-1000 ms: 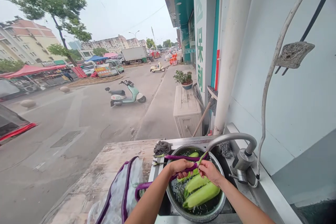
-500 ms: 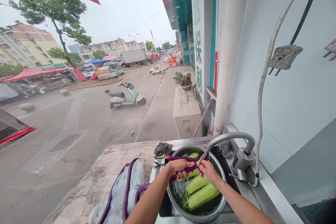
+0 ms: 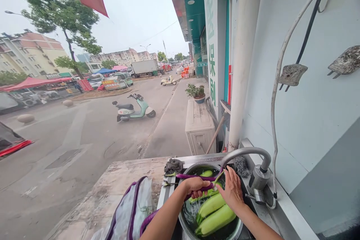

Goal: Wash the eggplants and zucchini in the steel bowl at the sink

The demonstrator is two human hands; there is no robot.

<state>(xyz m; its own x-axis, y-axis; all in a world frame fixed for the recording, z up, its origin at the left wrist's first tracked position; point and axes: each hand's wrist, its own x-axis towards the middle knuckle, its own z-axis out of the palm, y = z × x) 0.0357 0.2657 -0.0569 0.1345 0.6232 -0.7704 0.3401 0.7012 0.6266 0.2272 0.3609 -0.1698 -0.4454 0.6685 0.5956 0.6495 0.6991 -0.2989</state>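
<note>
My left hand [image 3: 197, 186] is wrapped around a long, thin purple eggplant [image 3: 208, 186], holding it over a metal basin [image 3: 182, 222] with its green stem end pointing right. Beside that stem, my right hand [image 3: 233, 188] has its fingers stretched out; the thumb is close to the stem, and whether it touches cannot be told. In the basin's water lie several pale green zucchini [image 3: 216, 220]. Another eggplant [image 3: 187, 176] lies across the basin's far rim. More long eggplants [image 3: 134, 204] rest on a clear plastic bag [image 3: 144, 191] to the left, partly hidden by my left forearm.
A curved faucet [image 3: 258, 180] reaches over the basin from the right. Behind the basin sit a dark scrub cloth [image 3: 173, 166] and a steel wool scourer [image 3: 242, 166]. The wooden tabletop [image 3: 120, 170] is on the left, a wall with hanging plugs [image 3: 293, 75] on the right.
My right hand has let go of the eggplant's stem end and opened, its fingers now spread upward. The left hand keeps its hold. The camera view has shifted slightly.
</note>
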